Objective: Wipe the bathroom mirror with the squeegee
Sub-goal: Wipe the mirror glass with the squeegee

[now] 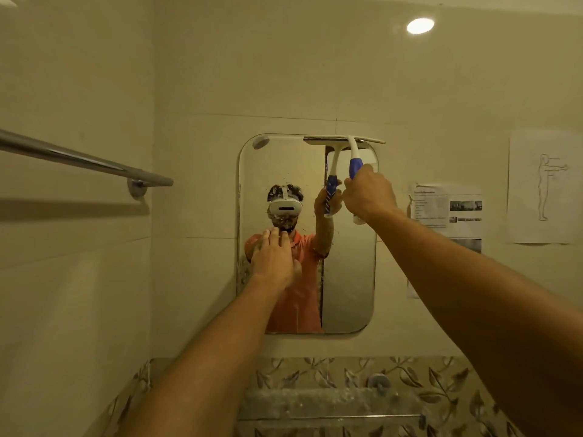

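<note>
A rounded rectangular mirror (347, 279) hangs on the tiled wall ahead. My right hand (370, 192) grips the blue-and-white handle of the squeegee (355, 159); its blade lies flat against the mirror's top right edge. My left hand (274, 258) rests with straight fingers on the mirror's left half. Dark specks and smears mark the glass around the middle left. The mirror reflects me, my arm and the squeegee.
A metal towel rail (88, 160) sticks out from the left wall at head height. Two paper sheets (448, 209) (541, 187) are stuck to the wall right of the mirror. A glass shelf (331, 416) runs below, against leaf-patterned tiles.
</note>
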